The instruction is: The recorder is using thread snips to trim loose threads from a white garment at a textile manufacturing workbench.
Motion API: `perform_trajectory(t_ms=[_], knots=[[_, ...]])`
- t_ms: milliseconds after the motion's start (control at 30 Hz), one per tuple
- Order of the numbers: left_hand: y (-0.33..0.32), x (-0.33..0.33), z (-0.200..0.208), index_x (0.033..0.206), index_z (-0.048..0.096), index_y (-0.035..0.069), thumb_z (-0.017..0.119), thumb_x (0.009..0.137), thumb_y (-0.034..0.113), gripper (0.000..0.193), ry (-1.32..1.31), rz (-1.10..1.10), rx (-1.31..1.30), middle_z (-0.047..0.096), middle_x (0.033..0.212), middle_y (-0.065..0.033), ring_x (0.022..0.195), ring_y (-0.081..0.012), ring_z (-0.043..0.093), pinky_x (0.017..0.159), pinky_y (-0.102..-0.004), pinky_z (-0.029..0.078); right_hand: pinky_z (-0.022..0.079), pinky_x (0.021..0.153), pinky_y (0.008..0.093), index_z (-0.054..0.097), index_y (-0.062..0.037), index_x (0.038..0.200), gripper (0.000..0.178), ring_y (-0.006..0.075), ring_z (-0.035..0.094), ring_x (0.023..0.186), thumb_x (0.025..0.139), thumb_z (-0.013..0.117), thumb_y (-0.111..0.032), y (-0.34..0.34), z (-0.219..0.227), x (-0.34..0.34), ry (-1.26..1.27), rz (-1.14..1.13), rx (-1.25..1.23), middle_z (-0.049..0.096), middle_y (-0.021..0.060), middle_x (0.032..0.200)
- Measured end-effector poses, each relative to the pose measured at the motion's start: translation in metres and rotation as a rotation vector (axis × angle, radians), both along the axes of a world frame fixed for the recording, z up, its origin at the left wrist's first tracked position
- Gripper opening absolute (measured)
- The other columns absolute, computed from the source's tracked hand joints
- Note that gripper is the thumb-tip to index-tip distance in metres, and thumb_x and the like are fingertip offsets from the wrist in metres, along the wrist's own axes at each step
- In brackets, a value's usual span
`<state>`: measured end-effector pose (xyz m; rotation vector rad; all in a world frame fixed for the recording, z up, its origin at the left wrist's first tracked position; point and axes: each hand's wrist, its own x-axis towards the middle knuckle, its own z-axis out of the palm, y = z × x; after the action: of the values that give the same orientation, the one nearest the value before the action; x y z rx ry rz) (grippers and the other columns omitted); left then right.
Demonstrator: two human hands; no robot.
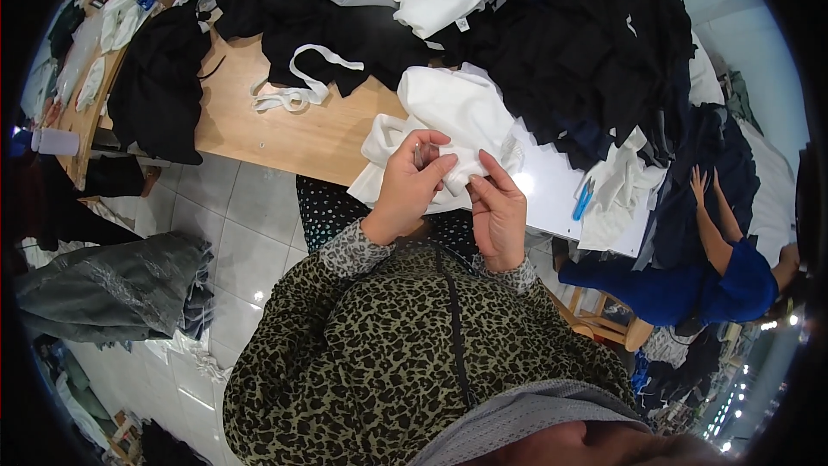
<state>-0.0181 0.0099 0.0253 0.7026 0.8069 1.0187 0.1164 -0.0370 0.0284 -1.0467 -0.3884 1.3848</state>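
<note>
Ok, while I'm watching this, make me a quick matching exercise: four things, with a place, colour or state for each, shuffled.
1. White cloth
2. Snips
3. Strap
4. Jacket

A. Lies curled on the wooden tabletop
B. Spotted, with a dark zip
C. In the fingers of the left hand and right hand
D. Blue

Pairs: 1-C, 2-D, 3-A, 4-B

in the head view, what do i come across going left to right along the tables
Bunched black garment, loose white strip, left hand, right hand, blue tool, co-worker's hand.
</note>
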Motion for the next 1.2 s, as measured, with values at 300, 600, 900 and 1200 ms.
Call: perform_trajectory(t_ms=[300, 600, 900, 1200], knots=[[-0.004, 0.004, -0.012, 0.098, 0.05, 0.001, 0.06, 0.084, 0.004, 0.017, 0.176, 0.032, 0.396, 0.053, 0.076, 0.0005, 0.068, -0.004, 0.047, 0.059, -0.0184, 0.04, 0.045, 0.09, 0.027, 0.048, 0.0073, 0.121, 0.041, 0.0154, 0.054, 0.098, 0.08, 0.054, 0.011, -0.001, 0.007, 0.003, 0.104, -0.09, 0.112, 0.056, 0.0124, 0.107], [-0.002, 0.005, -0.003, 0.092, 0.057, -0.001, 0.06, 0.084, 0.004, 0.011, 0.174, -0.086, 0.36, 0.059, 0.079, -0.0011, 0.069, -0.0042, 0.052, 0.059, -0.0182, 0.041, 0.047, 0.081, 0.0227, 0.05, 0.0059, 0.12, 0.042, 0.0106, 0.055, 0.08, 0.078, 0.057, 0.011, -0.003, 0.01, 0.006, -0.039, -0.067, 0.116, 0.058, 0.0073, 0.093], [-0.002, 0.008, -0.003, 0.096, 0.059, 0.0, 0.062, 0.084, 0.006, 0.014, 0.171, -0.099, 0.346, 0.059, 0.083, 0.0006, 0.071, -0.0033, 0.051, 0.063, -0.0167, 0.041, 0.046, 0.08, 0.0222, 0.049, 0.0058, 0.121, 0.046, 0.0093, 0.052, 0.082, 0.077, 0.059, 0.012, -0.003, 0.008, 0.009, -0.08, -0.104, 0.108, 0.056, 0.0061, 0.095], [0.001, 0.01, 0.0, 0.096, 0.061, 0.0, 0.062, 0.084, 0.01, 0.015, 0.161, -0.11, 0.272, 0.059, 0.081, 0.0011, 0.07, -0.0033, 0.051, 0.062, -0.017, 0.041, 0.047, 0.082, 0.0237, 0.045, 0.0057, 0.124, 0.048, 0.0117, 0.054, 0.089, 0.078, 0.057, 0.011, -0.002, 0.011, 0.01, -0.063, -0.078, 0.131, 0.055, 0.0097, 0.107]])
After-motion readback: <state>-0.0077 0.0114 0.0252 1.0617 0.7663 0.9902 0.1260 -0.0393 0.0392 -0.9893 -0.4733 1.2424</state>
